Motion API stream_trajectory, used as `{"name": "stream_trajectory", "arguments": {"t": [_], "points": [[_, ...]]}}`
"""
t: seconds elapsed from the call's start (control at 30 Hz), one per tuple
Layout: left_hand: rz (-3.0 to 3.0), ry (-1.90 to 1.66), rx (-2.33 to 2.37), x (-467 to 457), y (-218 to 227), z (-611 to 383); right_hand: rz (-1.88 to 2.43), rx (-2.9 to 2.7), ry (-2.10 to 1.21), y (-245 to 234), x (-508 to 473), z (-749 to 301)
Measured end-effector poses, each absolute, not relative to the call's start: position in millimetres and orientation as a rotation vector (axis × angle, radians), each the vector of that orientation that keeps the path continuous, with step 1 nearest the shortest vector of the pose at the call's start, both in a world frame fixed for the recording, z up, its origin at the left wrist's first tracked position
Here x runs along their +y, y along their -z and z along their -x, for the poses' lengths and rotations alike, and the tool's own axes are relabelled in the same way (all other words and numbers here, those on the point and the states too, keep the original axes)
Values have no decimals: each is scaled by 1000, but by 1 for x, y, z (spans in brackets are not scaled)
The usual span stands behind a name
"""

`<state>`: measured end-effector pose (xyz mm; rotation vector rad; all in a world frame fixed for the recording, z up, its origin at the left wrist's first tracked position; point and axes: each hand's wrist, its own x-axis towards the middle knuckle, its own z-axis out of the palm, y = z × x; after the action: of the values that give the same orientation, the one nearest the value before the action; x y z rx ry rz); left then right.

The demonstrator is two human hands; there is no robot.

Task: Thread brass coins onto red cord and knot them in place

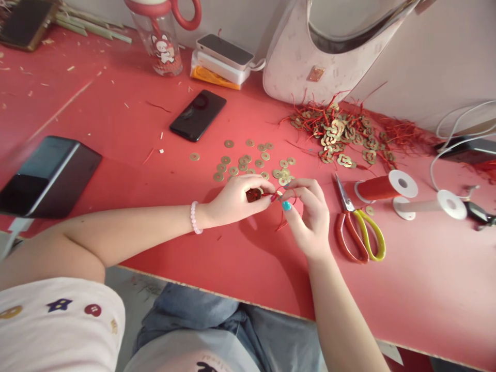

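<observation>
Both hands meet above the red table, close to a scatter of brass coins with holes. My left hand, with a pink bead bracelet at its wrist, is closed in a pinch on a red cord; something dark, perhaps a coin, shows inside its curled fingers. My right hand pinches the same cord between thumb and forefinger, and a thin loop and loose end stick out. Fingers hide most of the knot area. Right of that hand lie scissors with one red and one yellow-green handle, blades parted slightly.
A heap of corded coins lies before a pale handbag. Beside the scissors are a red cord spool and a nearly bare spool. Phones, a folded device and a cup occupy the left and back.
</observation>
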<state>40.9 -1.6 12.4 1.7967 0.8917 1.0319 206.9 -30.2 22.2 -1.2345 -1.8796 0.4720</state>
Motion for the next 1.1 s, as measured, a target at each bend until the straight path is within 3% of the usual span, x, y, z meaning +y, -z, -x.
{"name": "stream_trajectory", "arguments": {"t": [0.73, 1.1], "points": [[-1640, -984, 865, 3, -6, -40, 1222, -1883, -519, -21, -29, -207], [-1569, -951, 865, 3, -9, -39, 1297, -1808, -238, -17, -26, -210]]}}
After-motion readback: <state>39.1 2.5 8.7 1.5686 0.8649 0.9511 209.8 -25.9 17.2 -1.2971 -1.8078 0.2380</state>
